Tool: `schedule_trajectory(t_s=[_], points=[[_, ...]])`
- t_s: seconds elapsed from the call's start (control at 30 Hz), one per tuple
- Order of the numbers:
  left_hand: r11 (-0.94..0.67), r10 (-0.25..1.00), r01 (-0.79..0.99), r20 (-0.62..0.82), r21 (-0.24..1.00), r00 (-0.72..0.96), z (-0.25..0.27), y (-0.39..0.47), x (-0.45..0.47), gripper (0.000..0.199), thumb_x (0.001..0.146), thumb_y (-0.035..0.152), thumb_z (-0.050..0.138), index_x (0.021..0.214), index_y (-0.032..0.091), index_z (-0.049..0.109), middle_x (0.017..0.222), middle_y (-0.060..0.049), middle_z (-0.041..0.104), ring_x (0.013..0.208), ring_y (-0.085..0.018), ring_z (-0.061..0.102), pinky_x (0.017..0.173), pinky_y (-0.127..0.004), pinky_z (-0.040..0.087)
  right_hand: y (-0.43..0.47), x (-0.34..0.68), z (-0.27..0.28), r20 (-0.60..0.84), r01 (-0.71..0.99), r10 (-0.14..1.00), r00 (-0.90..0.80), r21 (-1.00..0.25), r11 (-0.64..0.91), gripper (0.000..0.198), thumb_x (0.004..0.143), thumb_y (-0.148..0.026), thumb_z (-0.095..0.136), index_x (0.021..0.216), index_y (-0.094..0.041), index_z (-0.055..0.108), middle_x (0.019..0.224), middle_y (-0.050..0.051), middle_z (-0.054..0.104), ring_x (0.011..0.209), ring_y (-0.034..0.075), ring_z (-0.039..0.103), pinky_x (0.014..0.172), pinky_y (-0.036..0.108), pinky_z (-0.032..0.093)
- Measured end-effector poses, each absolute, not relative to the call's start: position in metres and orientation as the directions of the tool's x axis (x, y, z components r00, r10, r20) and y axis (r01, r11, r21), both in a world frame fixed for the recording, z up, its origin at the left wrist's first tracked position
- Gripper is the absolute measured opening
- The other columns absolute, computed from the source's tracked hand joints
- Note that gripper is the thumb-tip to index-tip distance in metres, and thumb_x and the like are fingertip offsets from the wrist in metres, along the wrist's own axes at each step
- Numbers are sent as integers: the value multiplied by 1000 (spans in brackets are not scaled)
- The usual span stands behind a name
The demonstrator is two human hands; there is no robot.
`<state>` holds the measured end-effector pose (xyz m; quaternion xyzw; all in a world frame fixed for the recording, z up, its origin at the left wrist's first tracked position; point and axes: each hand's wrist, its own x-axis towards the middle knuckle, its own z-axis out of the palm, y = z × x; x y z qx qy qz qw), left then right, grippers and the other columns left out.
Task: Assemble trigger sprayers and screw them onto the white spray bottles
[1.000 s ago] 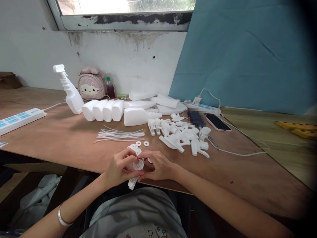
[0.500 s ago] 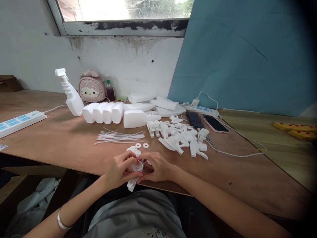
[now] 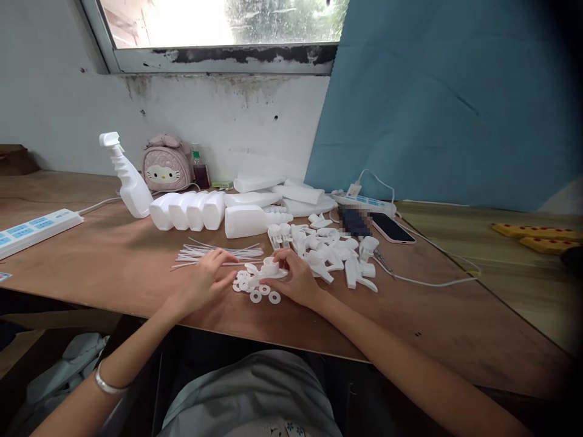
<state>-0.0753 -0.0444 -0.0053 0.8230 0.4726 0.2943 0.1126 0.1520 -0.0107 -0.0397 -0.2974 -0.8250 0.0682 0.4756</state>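
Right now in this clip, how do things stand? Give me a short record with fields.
Left hand: open, beside the flat rings
Right hand: grip on a white spray head
Flat rings: loose cluster on the table
Tubes: thin, white, partly behind the left hand
Bottles: several lying down; one with a top fitted, near the pink bag
Phone: lying at right, screen dark
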Motion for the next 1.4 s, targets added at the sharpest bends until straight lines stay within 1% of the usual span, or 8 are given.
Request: schedule_trajectory(t_s=[0.13,0.2,0.37,0.6,0.87,1.03,1.23,1.4], points=[[-509,859,858,109,70,500,21,-14,-85,16,80,22,47,84,19,62,90,-6,58,83,-20,53,75,-33,37,-9,153,-39,746,462,548,-379,-360,810,34,72,-43,65,75,-21,39,77,2,50,59,11,44,54,25,42],[-493,869,870,44,0,492,29,-3,-88,16,77,19,48,81,19,64,86,-6,58,79,-19,53,70,-30,37,-9,153,-39,746,474,539,-391,-339,813,33,73,-43,64,74,-21,38,77,2,49,59,11,45,54,24,42],[-447,892,893,100,52,441,22,0,-98,17,75,24,49,81,19,65,86,-6,58,82,-19,52,70,-28,37,-8,154,-39,747,520,531,-401,-291,803,33,74,-43,62,72,-22,38,78,2,49,59,11,45,55,25,43],[-406,910,912,118,59,397,14,-9,-108,21,75,20,47,78,21,68,89,-7,58,83,-20,50,73,-31,35,2,158,-41,788,658,563,-251,-287,696,30,76,-42,61,76,-22,38,79,4,49,73,18,52,62,30,46],[-432,899,899,112,77,422,7,-4,-109,21,75,21,48,72,22,68,85,-5,57,77,-18,48,72,-30,35,-2,157,-41,696,829,676,-242,-213,516,24,76,-32,61,74,-21,40,78,4,51,72,20,52,62,30,45],[-435,899,894,105,107,425,3,-5,-113,20,77,24,47,70,21,66,85,-5,55,73,-17,48,74,-30,36,-4,155,-40,655,832,711,-257,-225,508,24,75,-30,61,73,-21,39,76,3,51,70,18,51,61,29,43],[-440,898,861,125,255,422,18,-10,-116,19,80,23,39,78,18,58,83,-5,57,72,-16,51,66,-27,39,-6,154,-43,635,700,698,-330,-331,632,27,73,-35,64,76,-21,40,77,3,51,69,18,52,60,29,45],[-451,892,741,247,498,378,33,-19,-118,17,83,30,42,84,16,52,77,-3,60,67,-14,53,60,-25,41,-11,150,-44,632,581,654,-416,-368,726,28,76,-40,61,83,-21,42,86,6,56,75,19,55,66,32,47]])
